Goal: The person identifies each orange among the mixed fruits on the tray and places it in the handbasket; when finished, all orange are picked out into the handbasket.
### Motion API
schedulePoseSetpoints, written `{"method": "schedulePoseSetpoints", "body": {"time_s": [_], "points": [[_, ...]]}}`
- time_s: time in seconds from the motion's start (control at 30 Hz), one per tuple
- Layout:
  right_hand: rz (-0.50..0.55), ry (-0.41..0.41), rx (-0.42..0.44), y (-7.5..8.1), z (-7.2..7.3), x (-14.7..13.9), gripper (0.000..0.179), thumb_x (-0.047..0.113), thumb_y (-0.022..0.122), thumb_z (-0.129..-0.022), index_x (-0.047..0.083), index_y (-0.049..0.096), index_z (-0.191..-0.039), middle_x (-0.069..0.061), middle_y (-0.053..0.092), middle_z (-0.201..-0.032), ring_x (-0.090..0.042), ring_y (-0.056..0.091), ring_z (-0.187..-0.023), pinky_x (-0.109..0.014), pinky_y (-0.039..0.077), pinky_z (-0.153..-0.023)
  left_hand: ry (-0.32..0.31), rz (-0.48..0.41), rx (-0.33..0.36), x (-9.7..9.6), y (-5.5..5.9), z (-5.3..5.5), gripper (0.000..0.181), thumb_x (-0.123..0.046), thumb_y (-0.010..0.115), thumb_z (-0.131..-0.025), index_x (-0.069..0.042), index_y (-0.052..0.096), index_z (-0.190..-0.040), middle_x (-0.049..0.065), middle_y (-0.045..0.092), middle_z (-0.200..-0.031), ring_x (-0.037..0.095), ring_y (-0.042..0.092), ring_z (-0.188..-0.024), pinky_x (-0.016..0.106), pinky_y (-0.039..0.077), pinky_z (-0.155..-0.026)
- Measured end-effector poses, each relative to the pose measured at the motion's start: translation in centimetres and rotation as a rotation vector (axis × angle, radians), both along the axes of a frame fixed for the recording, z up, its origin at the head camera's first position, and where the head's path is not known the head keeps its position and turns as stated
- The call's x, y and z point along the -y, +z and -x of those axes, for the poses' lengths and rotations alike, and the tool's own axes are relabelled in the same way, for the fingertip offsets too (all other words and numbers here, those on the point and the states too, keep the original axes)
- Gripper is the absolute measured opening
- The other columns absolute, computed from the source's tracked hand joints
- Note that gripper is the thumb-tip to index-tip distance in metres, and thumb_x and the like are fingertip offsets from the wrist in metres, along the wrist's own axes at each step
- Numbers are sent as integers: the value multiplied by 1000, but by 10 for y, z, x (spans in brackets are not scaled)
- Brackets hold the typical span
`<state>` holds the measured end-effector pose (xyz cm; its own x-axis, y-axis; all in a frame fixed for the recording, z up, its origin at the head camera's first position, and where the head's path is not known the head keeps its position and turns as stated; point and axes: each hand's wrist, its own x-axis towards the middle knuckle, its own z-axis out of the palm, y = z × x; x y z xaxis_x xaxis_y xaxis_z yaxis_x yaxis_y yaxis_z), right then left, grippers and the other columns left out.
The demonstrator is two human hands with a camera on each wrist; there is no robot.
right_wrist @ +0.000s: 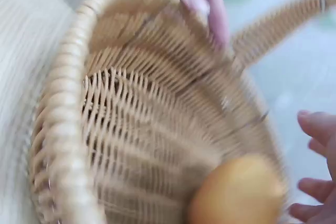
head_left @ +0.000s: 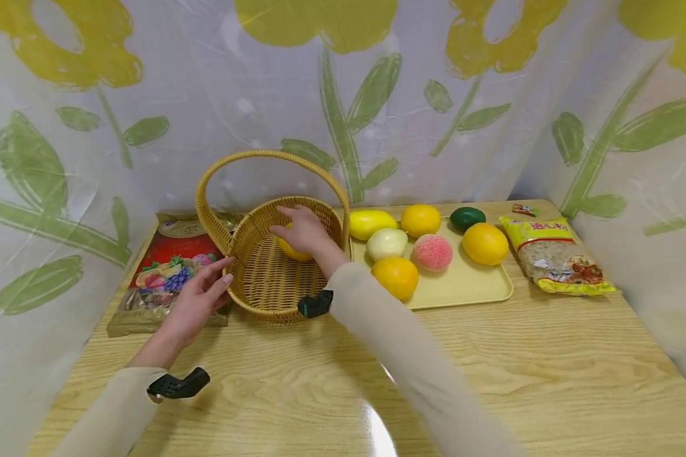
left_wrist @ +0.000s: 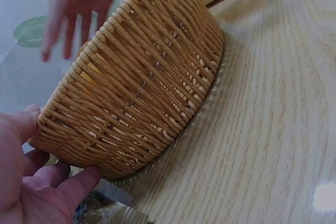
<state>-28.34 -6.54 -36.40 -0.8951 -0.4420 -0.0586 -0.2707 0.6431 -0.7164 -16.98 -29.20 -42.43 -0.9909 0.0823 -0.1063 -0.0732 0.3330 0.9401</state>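
A round wicker basket [head_left: 267, 279] with a tall arched handle stands on the table. My left hand [head_left: 196, 301] grips its left rim; in the left wrist view the thumb lies at the rim and the curled fingers press the outer wall [left_wrist: 142, 82]. A yellow-orange toy fruit [head_left: 289, 250] lies inside, toward the back right. Over it is my right hand [head_left: 305, 231], its fingers spread and loose. The right wrist view, blurred, shows the fruit [right_wrist: 239, 192] apart from that hand's fingers [right_wrist: 315, 187].
Right of the basket, a pale yellow tray [head_left: 463, 292] holds several toy fruits, among them a pink peach [head_left: 432, 252] and a dark green fruit [head_left: 467, 219]. A yellow food bag [head_left: 560, 257] and a small wrapped packet [head_left: 524, 209] lie farther right. A red-and-gold bag [head_left: 171, 273] lies at left.
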Motion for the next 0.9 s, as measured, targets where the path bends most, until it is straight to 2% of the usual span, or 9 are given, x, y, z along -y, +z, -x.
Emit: {"method": "schedulePoseSetpoints", "body": {"time_s": [0.1, 0.23, 0.33, 0.43, 0.57, 0.7, 0.8, 0.9], "points": [[-58, 120, -72, 20, -15, -5, 57, 39, 52, -101, 20, 37, -152, -10, 29, -158, -25, 22, -146, -42, 26, -117, -5, -3, 2, -1, 0, 1, 61, -39, 45, -103, -13, 26, -156, 16, 26, -157, 37, 33, -140, 46, 38, -103], [-50, 274, -151, 38, -46, -23, 56, 42, 52, -101, 20, 40, -151, -10, 31, -157, -24, 29, -144, -41, 30, -115, -3, -2, 6, -1, 0, 1, 62, -40, 45, -103, -13, 26, -156, 17, 26, -157, 37, 33, -140, 48, 38, -103], [-5, 360, -183, 41, -75, -47, 54, 41, 52, -101, 19, 42, -150, -9, 33, -156, -24, 34, -141, -41, 33, -114, 2, -4, 7, -1, 0, 0, 62, -40, 45, -103, -14, 26, -156, 17, 26, -156, 37, 33, -140, 48, 38, -103], [66, 398, -180, 36, -100, -79, 52, 38, 54, -101, 18, 45, -148, -7, 36, -155, -24, 35, -140, -43, 33, -113, 7, -9, 2, -1, -1, 0, 61, -40, 44, -104, -14, 26, -156, 17, 27, -156, 37, 34, -139, 47, 38, -103], [185, 339, -140, 24, -119, -126, 50, 34, 57, -100, 17, 48, -146, -3, 41, -152, -20, 37, -139, -43, 37, -111, 8, -17, 0, -4, -2, 0, 62, -42, 45, -103, -14, 26, -156, 16, 26, -156, 36, 35, -139, 45, 39, -103], [337, 203, -99, 9, -125, -175, 47, 23, 59, -100, 10, 49, -144, -6, 46, -148, -22, 43, -136, -42, 40, -109, 9, -15, 14, -5, -2, 0, 63, -42, 45, -103, -14, 26, -156, 16, 26, -156, 35, 35, -139, 44, 39, -103], [413, 53, -64, -2, -125, -210, 47, 20, 58, -100, 6, 48, -144, -9, 49, -145, -27, 46, -132, -39, 41, -108, 19, 1, 10, -4, -1, -1, 62, -43, 45, -103, -15, 27, -156, 16, 28, -156, 36, 36, -138, 44, 39, -102], [404, -132, -58, -10, -119, -245, 50, 27, 55, -102, 8, 44, -147, -10, 47, -147, -29, 46, -132, -36, 42, -107, 27, 16, 3, -3, 0, -2, 63, -44, 45, -102, -15, 27, -156, 16, 27, -156, 36, 35, -139, 44, 40, -102]]}}
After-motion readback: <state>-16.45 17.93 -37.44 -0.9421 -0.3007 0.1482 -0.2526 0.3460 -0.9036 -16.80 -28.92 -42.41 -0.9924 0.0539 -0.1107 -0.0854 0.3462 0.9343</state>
